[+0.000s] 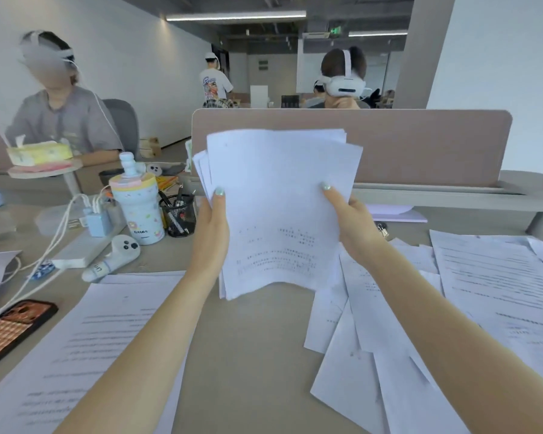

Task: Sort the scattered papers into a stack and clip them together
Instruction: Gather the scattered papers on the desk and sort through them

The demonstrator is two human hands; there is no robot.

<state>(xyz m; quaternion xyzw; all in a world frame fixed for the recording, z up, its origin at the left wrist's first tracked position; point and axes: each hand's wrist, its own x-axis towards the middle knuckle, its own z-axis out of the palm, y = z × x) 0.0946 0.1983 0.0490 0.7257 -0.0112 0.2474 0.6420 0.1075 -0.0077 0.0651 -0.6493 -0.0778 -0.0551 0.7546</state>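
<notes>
Head view, looking forward and down over a beige desk top (251, 355): a person holds a loose sheaf of white printed sheets (276, 211) upright above the desk, in front of a pinkish-brown fabric desk divider (420, 142). Left hand (212, 228) grips the sheaf's left edge, thumb laid on the front sheet and the other fingers hidden behind the paper; right hand (353, 219) grips the right edge in the same manner, thumb on the front. Edges of the sheaf are uneven, several sheets fanning out at the upper left and top, and the lower edge curls clear of the desk. Further white printed sheets lie scattered flat: two overlapping sheets at lower left (85, 355), under the left forearm, and an overlapping spread at right (452, 308), under the right forearm. A small black binder clip (384, 230) rests on the desk just beyond the right hand, near a pale lilac flat folder (398, 214). Left of the sheaf stand a black mesh pen cup (178, 219) and, beside it, a pastel patterned drinking bottle (138, 208). A white handheld controller (113, 256) lies near the bottle's base, a white power strip (82, 249) with a blue charger plug sits beside it, and a black-cased phone (11, 333) lies at the desk's left edge.
</notes>
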